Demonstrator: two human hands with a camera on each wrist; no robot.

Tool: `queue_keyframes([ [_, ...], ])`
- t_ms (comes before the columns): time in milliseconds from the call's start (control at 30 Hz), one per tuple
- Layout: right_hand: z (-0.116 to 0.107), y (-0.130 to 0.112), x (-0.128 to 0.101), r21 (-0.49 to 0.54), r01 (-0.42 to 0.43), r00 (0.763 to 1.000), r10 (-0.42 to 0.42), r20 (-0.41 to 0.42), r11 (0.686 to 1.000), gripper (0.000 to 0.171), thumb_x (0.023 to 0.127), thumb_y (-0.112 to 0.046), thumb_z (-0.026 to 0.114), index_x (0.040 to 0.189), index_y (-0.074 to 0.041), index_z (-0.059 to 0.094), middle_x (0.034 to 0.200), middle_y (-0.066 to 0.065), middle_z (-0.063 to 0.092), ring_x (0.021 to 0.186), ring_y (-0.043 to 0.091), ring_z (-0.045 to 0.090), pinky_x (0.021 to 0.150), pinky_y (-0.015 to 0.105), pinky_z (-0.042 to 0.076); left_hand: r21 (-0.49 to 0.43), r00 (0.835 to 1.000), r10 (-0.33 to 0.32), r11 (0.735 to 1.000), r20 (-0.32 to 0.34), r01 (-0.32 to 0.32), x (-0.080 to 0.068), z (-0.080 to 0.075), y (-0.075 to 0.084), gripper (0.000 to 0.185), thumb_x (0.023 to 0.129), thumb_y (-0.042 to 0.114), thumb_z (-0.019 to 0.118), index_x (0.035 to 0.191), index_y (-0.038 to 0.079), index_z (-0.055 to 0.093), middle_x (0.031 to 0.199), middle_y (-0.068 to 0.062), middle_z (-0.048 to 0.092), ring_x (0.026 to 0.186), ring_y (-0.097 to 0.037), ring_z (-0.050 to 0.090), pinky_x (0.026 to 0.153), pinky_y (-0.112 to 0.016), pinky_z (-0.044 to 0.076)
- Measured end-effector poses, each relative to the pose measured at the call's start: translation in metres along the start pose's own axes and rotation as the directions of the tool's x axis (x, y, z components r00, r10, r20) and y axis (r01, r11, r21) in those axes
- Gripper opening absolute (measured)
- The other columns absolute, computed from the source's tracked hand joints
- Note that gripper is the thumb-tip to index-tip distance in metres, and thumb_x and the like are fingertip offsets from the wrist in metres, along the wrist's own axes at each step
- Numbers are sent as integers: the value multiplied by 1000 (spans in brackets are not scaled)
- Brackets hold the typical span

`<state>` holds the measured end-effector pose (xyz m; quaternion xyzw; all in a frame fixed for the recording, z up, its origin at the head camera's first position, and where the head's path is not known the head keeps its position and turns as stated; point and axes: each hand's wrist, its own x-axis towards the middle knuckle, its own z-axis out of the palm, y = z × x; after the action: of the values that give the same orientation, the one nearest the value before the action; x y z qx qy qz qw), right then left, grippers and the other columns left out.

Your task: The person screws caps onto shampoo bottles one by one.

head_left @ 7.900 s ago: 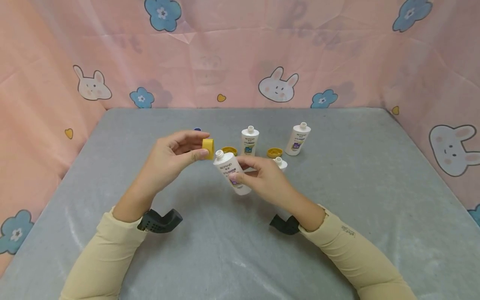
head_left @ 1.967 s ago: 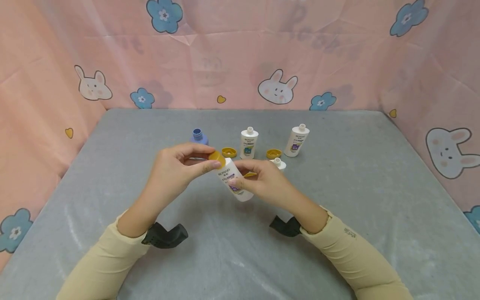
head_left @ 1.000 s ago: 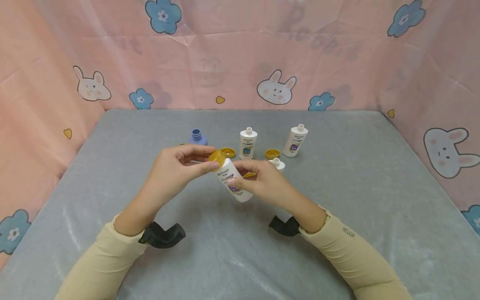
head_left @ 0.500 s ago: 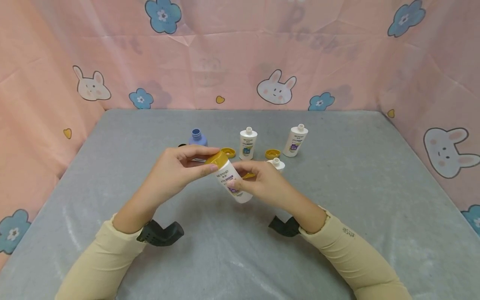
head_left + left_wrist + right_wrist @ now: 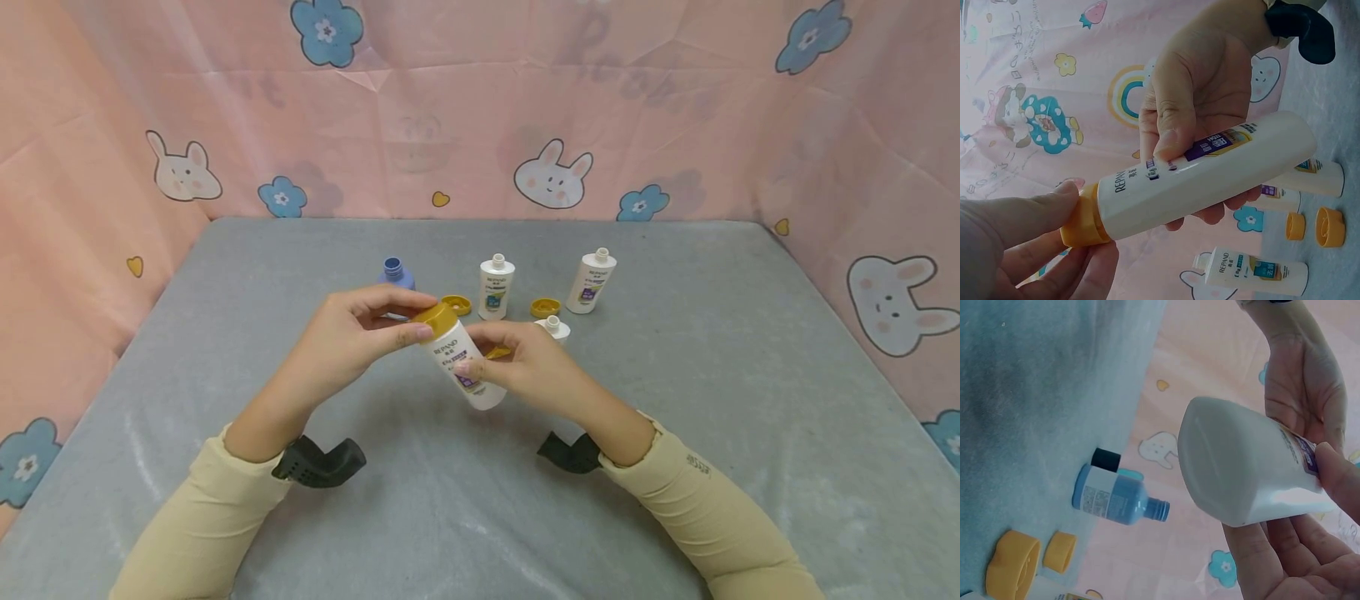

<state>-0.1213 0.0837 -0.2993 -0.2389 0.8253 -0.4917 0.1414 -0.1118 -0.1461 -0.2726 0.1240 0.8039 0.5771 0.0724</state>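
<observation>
My right hand (image 5: pixel 536 362) grips the body of a white shampoo bottle (image 5: pixel 455 360), held tilted above the table with its top toward the left. A yellow cap (image 5: pixel 437 322) sits over the bottle's neck, and my left hand (image 5: pixel 348 333) pinches it between thumb and fingers. In the left wrist view the cap (image 5: pixel 1087 219) meets the bottle's shoulder (image 5: pixel 1113 200), hiding the neck. Seen from the right wrist, the bottle's rounded base (image 5: pixel 1213 462) faces the camera, with the thumb on the label side and fingers underneath.
Uncapped white bottles stand behind the hands: one in the middle (image 5: pixel 495 287), one back right (image 5: pixel 592 282), one partly hidden (image 5: pixel 557 328). Yellow caps (image 5: pixel 456 305) (image 5: pixel 545 308) lie among them. A blue bottle (image 5: pixel 1113 494) stands beside a black cap (image 5: pixel 1106 459). A pink curtain (image 5: pixel 450 100) borders the table.
Earlier my left hand held the yellow cap apart from the bare neck; now it is on the bottle. Over the last two seconds, the cap has turned and my left fingers have shifted slightly.
</observation>
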Motion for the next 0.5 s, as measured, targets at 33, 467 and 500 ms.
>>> queue_keyframes([
  [33,0,0,0,2,-4,1000,4,3,1000,33,91,-13,72,123,-6,69,108,10,73,96,20,68,86,39,60,0,1000,12,1000,6,-12,0,0,-1,32,89,13,75,120,7,70,121,-9,69,99,-17,71,87,-25,59],
  [467,-2,0,0,19,-7,1000,7,29,1000,32,91,-13,72,122,-6,70,106,10,73,94,19,67,81,34,59,-23,987,135,991,84,-133,2,-3,-4,31,92,3,68,123,-2,67,124,-15,66,102,-15,69,89,-24,59],
  [500,-2,0,0,20,-6,1000,5,30,1000,32,91,-12,72,122,-6,69,106,11,73,94,19,67,81,34,59,-28,986,137,990,91,-135,2,-4,-4,32,92,2,68,123,-2,67,125,-15,66,103,-15,69,90,-24,59],
])
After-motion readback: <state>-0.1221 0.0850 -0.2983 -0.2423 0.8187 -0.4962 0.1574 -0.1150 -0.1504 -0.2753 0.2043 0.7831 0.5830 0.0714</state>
